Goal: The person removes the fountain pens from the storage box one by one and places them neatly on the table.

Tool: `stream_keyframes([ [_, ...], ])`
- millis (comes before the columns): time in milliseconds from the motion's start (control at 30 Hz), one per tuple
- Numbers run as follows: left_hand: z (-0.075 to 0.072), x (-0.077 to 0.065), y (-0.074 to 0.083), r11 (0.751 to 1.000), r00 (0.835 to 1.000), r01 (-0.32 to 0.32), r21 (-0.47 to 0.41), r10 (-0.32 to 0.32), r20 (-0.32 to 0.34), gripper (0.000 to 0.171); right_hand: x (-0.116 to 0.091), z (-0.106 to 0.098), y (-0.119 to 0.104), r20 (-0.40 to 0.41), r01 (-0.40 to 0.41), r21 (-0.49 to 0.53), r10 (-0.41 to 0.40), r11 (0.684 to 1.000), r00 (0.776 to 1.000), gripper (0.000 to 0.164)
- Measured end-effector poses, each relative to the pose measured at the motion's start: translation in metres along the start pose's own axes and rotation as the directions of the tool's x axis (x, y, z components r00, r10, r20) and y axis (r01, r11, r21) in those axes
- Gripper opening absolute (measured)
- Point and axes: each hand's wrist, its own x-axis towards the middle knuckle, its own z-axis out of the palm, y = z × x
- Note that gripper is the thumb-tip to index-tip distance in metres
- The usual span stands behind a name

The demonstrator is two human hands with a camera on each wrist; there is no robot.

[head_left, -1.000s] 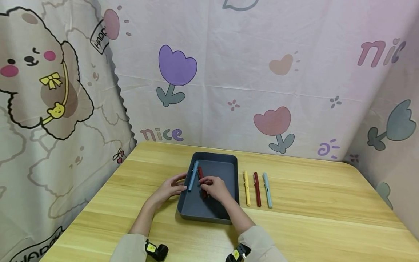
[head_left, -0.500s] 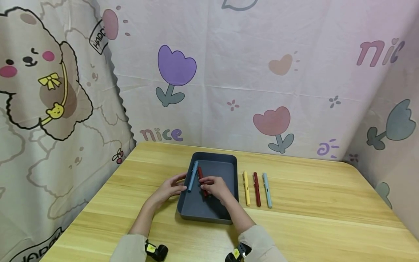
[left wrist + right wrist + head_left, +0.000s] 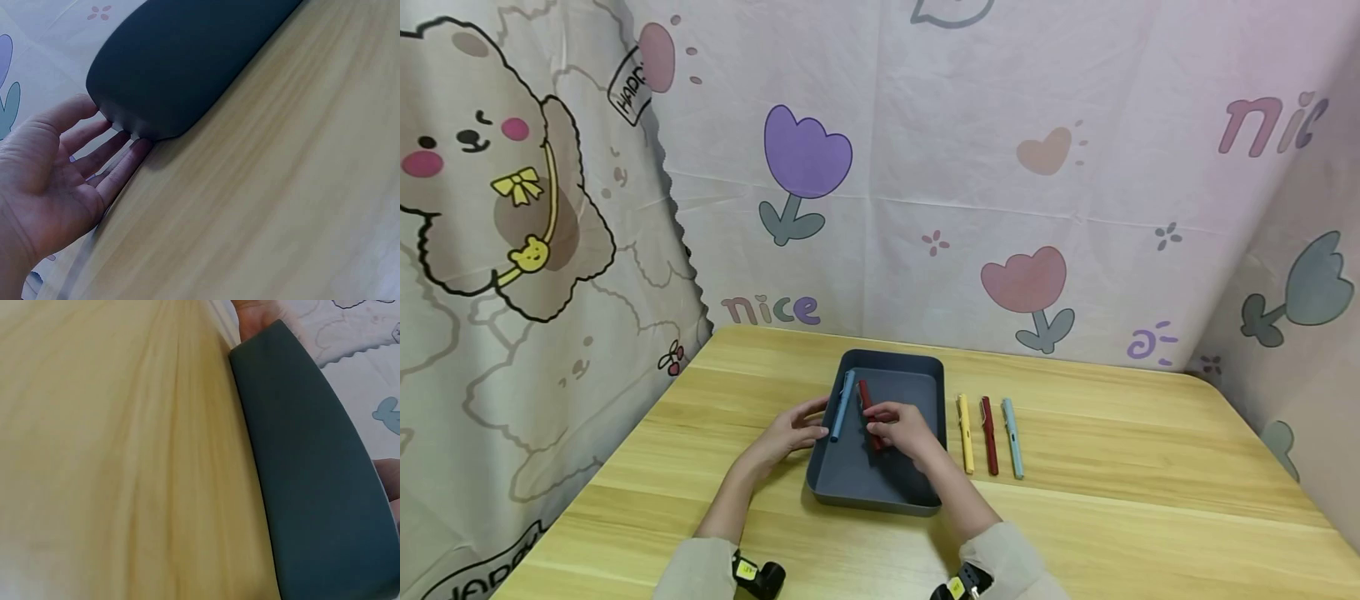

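A dark grey tray (image 3: 880,492) lies on the table. My left hand (image 3: 790,433) touches the outside of its left wall; in the left wrist view the extended fingers (image 3: 119,169) meet the wall near a corner. Inside the tray, a red pen (image 3: 864,392) slants a little, and my right hand (image 3: 898,429) pinches it near its middle, covering part of it. To its left, beside the tray's left wall, lies a blue pen (image 3: 842,407). The tray wall hides most of my right hand in the right wrist view.
Right of the tray, a yellow pen (image 3: 966,433), a second red pen (image 3: 989,435) and a light blue pen (image 3: 1012,437) lie side by side on the wooden table (image 3: 1120,467). A printed cloth (image 3: 910,167) hangs behind the table.
My right hand and the red pen it pinches have shifted slightly to the right, widening the gap to the blue pen. My left hand stays at the tray's wall.
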Motion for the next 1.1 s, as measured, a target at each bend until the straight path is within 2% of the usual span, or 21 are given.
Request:
stream_keyframes([
  [500,0.001,-0.003,0.002,1.000,1.000,-0.005,-0.005,0.005,0.010,0.063,-0.017,-0.021,-0.002,0.027,0.067,0.043,-0.068,0.997,0.997,0.029],
  [700,0.000,0.000,0.000,1.000,1.000,-0.005,0.001,0.005,0.007,0.062,-0.034,-0.033,-0.017,0.033,0.091,0.089,-0.094,0.992,0.995,0.029],
  [900,0.000,0.001,0.000,1.000,1.000,0.003,0.006,-0.003,-0.007,0.062,-0.055,-0.045,-0.035,-0.009,0.084,0.042,-0.083,0.996,0.996,0.027],
  [1100,0.000,0.000,0.001,1.000,1.000,0.009,0.001,-0.009,-0.010,0.063,-0.055,-0.063,-0.019,-0.060,0.069,0.062,-0.065,0.996,0.996,0.028],
])
